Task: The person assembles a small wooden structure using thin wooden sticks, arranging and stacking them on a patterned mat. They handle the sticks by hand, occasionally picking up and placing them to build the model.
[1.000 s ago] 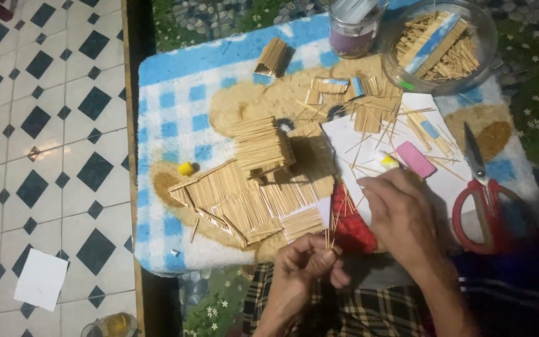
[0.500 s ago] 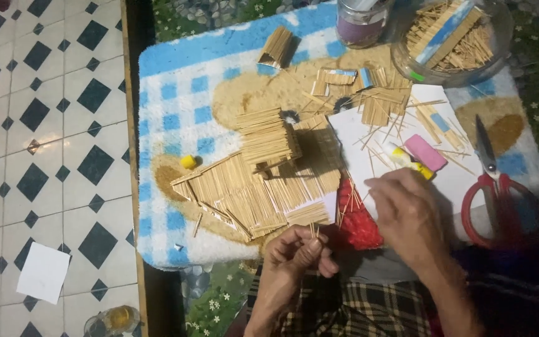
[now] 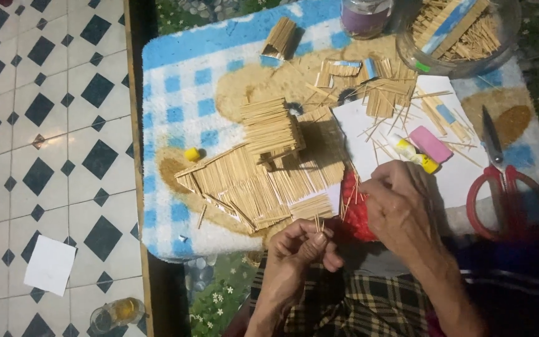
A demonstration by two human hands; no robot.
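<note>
A: What is way over on the left?

B: A white paper [image 3: 50, 264] lies on the tiled floor [image 3: 45, 112]. A small jar [image 3: 115, 313] stands near it. That is 1 paper and 1 jar.

A: And on the blue checked mat [image 3: 176, 93]?

B: A little yellow cap [image 3: 192, 154], then the stick house [image 3: 263, 168]. Its long side runs from low left to up right.

A: What does the left hand [image 3: 301, 249] do?

B: It is curled nearly shut. Its fingertips pinch a few thin sticks [image 3: 317, 222] that point up. The house edge is just above them, very close. This hand is nearer the house.

A: And the right hand [image 3: 400, 209]?

B: It is bent and partly closed, just right of the house. It holds thin sticks too, above a red thing [image 3: 357, 212].

A: What is farther right?

B: 1 pink eraser [image 3: 430, 143], 1 glue tube [image 3: 416, 155], 1 glass bowl [image 3: 463, 34] of sticks and 1 pair of red scissors [image 3: 500, 181].
</note>
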